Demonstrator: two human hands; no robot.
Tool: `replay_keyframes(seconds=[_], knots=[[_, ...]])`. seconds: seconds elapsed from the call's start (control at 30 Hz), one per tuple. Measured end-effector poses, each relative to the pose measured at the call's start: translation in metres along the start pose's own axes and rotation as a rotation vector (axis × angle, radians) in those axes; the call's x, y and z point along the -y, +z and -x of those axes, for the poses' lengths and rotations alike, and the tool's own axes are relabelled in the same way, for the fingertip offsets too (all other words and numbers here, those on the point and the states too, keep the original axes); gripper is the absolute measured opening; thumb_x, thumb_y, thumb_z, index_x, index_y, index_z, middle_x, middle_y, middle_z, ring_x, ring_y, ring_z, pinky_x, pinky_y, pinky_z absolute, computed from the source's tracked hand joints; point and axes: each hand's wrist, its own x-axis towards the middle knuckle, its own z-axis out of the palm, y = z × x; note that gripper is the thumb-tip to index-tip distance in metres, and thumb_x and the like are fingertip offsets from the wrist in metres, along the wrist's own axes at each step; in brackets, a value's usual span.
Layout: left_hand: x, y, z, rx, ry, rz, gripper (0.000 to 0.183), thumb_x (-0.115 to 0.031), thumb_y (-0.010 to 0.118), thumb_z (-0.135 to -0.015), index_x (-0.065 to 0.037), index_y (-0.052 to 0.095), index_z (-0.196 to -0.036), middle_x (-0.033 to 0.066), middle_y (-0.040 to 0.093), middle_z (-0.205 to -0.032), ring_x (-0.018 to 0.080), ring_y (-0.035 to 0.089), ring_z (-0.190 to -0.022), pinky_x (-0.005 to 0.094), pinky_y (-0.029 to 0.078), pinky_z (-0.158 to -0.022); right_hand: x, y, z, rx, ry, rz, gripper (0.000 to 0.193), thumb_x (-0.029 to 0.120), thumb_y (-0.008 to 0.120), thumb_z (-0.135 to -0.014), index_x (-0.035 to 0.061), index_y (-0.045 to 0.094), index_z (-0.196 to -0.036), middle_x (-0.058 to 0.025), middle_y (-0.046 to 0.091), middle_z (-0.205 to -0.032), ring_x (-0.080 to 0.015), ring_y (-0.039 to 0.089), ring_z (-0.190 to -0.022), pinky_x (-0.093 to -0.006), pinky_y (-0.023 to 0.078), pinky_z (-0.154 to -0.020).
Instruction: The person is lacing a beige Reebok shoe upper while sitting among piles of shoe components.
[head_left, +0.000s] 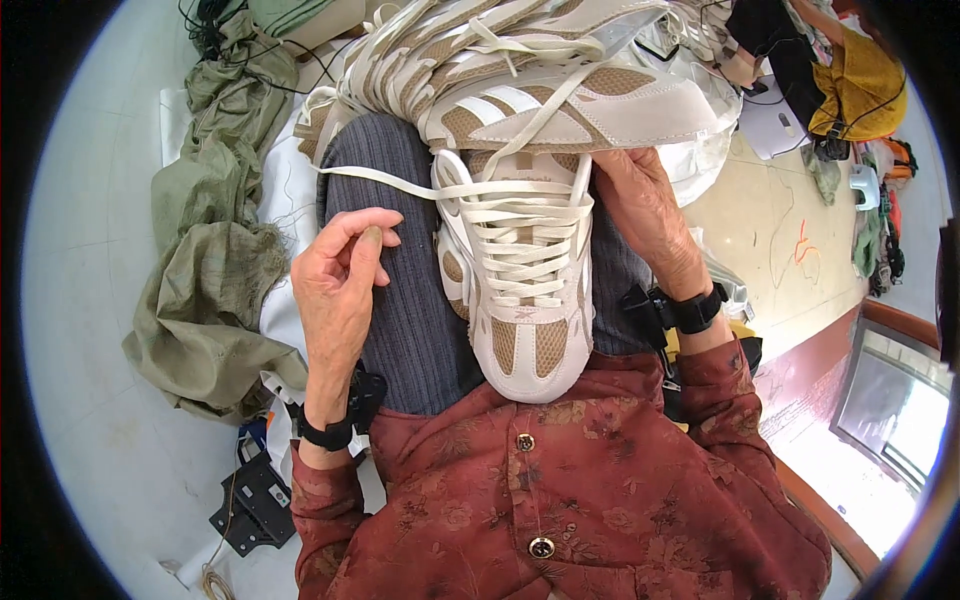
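Left of the laced shoe (535, 330), apart from it, the left hand (345, 270) curls loosely, fingers half-open; beside its right collar, the right hand's (643, 212) fingers hide, so I can't tell their grip.

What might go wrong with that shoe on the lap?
The loose lace trails over one leg, and I can't see the left hand holding it, so it might snag.

The shoe rests on the lap, so it might slip if the right hand moves away.

Other shoes are heaped close behind, so a bump might knock some down.
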Motion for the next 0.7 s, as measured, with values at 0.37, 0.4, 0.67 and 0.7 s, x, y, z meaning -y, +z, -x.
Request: replay_keyframes(seconds=[0.37,0.4,0.67,0.7], knots=[[-0.001,0.001,0.003,-0.027,0.008,-0.050,0.018,-0.006,0.058,-0.100,-0.002,0.073,-0.109,0.0010,0.068,-0.089,0.0028,0.052,-0.065,0.0176,0.042,-0.059,0.007,0.006,0.003,0.028,-0.062,-0.003,0.038,0.034,0.061,-0.103,-0.0023,0.073,-0.105,0.0057,0.067,-0.090,-0.0023,0.051,-0.084,-0.0224,0.045,-0.078],[0.000,0.001,0.003,-0.033,0.023,-0.046,0.017,-0.006,0.058,-0.100,-0.002,0.073,-0.108,0.0014,0.069,-0.088,0.0029,0.054,-0.064,0.0178,0.044,-0.059,0.010,0.008,0.004,0.011,-0.069,0.005,0.039,0.035,0.061,-0.103,-0.0024,0.073,-0.105,0.0057,0.066,-0.089,-0.0024,0.051,-0.083,-0.0226,0.045,-0.078],[-0.008,0.008,0.038,0.048,-0.114,0.001,0.019,-0.006,0.057,-0.100,-0.001,0.071,-0.110,0.0026,0.069,-0.090,0.0046,0.057,-0.068,0.0182,0.045,-0.063,0.018,0.002,0.011,0.029,0.060,0.030,0.028,0.021,0.063,-0.100,0.0001,0.066,-0.119,-0.0014,0.069,-0.106,-0.0084,0.058,-0.095,-0.0240,0.045,-0.087],[-0.012,0.011,0.045,0.105,-0.164,0.005,0.019,-0.006,0.056,-0.100,-0.001,0.071,-0.111,0.0029,0.069,-0.090,0.0052,0.059,-0.069,0.0187,0.046,-0.063,0.022,0.003,0.014,0.035,0.020,0.008,0.030,0.020,0.063,-0.100,-0.0017,0.065,-0.121,-0.0029,0.069,-0.109,-0.0094,0.059,-0.098,-0.0252,0.045,-0.090]])
